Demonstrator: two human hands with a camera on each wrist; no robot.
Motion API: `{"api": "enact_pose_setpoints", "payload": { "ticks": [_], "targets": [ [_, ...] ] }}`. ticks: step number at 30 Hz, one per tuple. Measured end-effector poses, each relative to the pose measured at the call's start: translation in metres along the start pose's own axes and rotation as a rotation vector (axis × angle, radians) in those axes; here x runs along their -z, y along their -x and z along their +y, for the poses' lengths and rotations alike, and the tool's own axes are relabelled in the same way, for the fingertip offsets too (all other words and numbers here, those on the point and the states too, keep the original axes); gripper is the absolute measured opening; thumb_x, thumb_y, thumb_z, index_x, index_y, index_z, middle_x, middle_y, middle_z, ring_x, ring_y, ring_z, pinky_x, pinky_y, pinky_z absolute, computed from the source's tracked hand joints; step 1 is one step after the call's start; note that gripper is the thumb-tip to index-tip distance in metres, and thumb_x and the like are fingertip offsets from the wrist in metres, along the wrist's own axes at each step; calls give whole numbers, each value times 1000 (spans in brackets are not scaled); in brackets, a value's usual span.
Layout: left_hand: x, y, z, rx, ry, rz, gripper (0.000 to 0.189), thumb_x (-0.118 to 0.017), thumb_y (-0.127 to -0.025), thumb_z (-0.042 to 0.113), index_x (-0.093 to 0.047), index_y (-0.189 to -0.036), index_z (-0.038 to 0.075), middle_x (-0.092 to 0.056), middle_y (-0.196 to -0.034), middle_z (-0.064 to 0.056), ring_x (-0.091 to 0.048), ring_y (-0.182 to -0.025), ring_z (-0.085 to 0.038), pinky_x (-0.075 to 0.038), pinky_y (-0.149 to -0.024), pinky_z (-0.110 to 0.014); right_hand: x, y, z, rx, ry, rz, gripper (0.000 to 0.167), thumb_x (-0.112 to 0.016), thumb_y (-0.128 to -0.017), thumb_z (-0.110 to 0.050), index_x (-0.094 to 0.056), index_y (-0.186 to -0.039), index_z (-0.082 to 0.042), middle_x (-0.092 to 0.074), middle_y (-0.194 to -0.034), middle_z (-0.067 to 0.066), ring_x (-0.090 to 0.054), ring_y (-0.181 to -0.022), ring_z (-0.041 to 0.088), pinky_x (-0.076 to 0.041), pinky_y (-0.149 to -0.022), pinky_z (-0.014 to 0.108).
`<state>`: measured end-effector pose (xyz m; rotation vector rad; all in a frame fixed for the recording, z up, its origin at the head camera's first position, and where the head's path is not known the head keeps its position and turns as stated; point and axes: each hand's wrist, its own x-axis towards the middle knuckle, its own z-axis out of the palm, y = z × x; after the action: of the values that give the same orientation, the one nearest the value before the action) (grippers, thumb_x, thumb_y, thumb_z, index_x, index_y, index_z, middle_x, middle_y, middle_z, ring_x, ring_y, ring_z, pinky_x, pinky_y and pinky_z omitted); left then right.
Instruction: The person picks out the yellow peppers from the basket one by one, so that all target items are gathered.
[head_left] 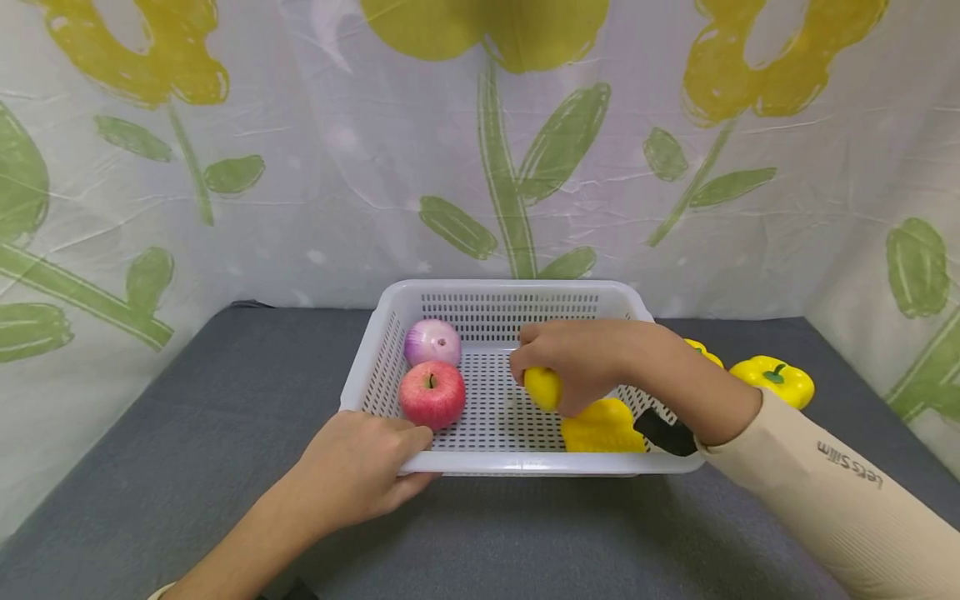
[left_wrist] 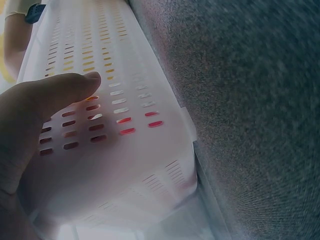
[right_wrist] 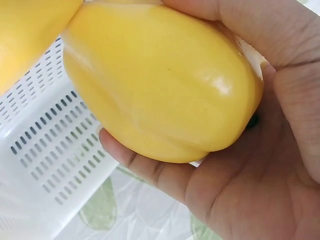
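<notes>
A white slotted plastic basket (head_left: 525, 463) stands on the table. My left hand (head_left: 360, 458) grips its front rim near the left corner, and the left wrist view has the thumb (left_wrist: 70, 92) against the slotted outer wall. Over the basket's right half, my right hand (head_left: 581, 358) holds a yellow bell pepper (right_wrist: 165, 80), fingers and thumb round its sides. Below that hand, another yellow bell pepper (head_left: 602, 429) lies in the front right of the basket. On the left side inside are a red apple (head_left: 432, 395) and, behind it, a purple onion (head_left: 432, 342).
To the right of the basket, a yellow bell pepper (head_left: 774, 382) sits on the dark grey tabletop (head_left: 247, 392). One more yellow pepper (head_left: 703, 351) shows partly behind my right forearm. A flower-printed cloth (head_left: 337, 167) hangs behind the table.
</notes>
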<state>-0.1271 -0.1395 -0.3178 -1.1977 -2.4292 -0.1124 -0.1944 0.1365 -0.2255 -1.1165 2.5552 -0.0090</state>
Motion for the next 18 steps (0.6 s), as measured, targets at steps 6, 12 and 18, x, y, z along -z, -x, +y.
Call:
{"api": "enact_pose_setpoints", "payload": {
  "ticks": [6, 12, 18],
  "targets": [
    [1, 0, 0, 3, 1, -25, 33, -85, -75, 26, -53, -73, 17, -51, -60, 8, -39, -50, -6, -31, -45, -22, 1, 5, 1, 39, 9, 18, 40, -79, -75, -3, -65, -105, -26, -51, -97, -2, -52, -84, 18, -47, -72, 30],
    [1, -1, 0, 5, 2, -35, 32, -84, -75, 26, -54, -74, 17, -53, -61, 8, -39, -51, -6, -31, -46, -22, 0, 10, -1, 95, 23, 47, 39, -81, -74, -2, -67, -101, -27, -53, -100, -2, -52, -87, 18, -48, -72, 29],
    [1, 0, 0, 8, -1, -21, 33, -84, -74, 25, -53, -73, 18, -51, -60, 8, -37, -51, -5, -30, -45, -22, -1, 15, -5, 111, 56, 81, 39, -82, -74, -3, -69, -101, -28, -54, -102, -1, -52, -90, 19, -48, -72, 29]
  ]
}}
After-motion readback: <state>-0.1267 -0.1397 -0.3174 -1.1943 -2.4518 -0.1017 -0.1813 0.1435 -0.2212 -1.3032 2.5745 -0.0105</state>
